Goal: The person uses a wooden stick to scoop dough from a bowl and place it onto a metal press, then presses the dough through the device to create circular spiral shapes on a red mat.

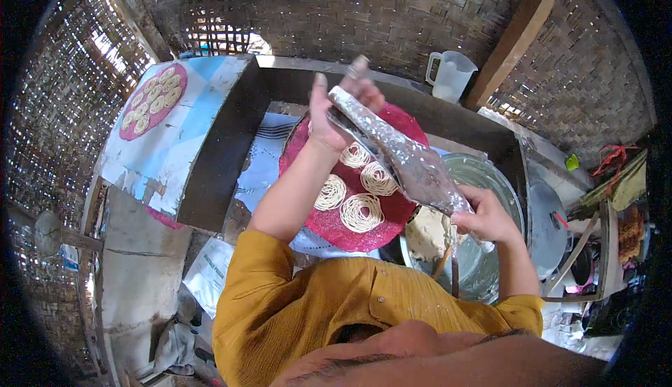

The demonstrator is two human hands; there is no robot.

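My left hand (336, 107) is raised with fingers spread, its palm at the upper end of a long, pale-smeared metal tool (392, 150); whether the palm touches it is unclear. My right hand (481, 215) grips the tool's lower end. Beneath it lies a round dark-pink mat (311, 222) holding several coiled nests of thin cream strands (362, 212). At the right, a large basin (507, 198) contains pale dough (423, 236) and a wooden stick (442, 264), partly hidden by the tool and my body.
A pale-blue board (189, 128) on the left carries another pink sheet of nests (152, 100). A dark trough wall (224, 152) surrounds the work area. At the back stand a translucent pitcher (451, 75) and wooden post (518, 33). A round grey lid (549, 229) is far right.
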